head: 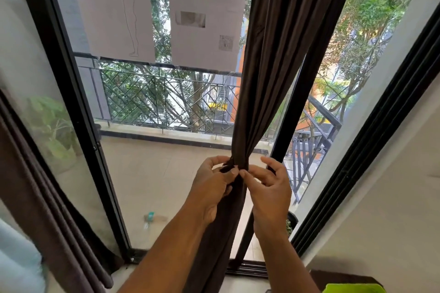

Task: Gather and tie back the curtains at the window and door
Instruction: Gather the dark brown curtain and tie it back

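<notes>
A dark brown curtain (273,54) hangs in front of the glass balcony door, gathered into a narrow bunch at waist height. A dark tie band (234,164) circles the bunch there. My left hand (215,181) pinches the band's end on the left side of the bunch. My right hand (271,185) pinches it from the right, thumb and forefinger tips meeting the left hand's. Below the hands the curtain falls loose between my forearms. A second brown curtain (42,197) hangs ungathered at the far left.
Two paper sheets (204,14) are taped on the glass. The black door frame (78,107) stands left, a sliding track frame (371,150) right. Outside lie a tiled balcony, a metal railing (162,100) and trees. A lime-green object (352,289) sits at the bottom right.
</notes>
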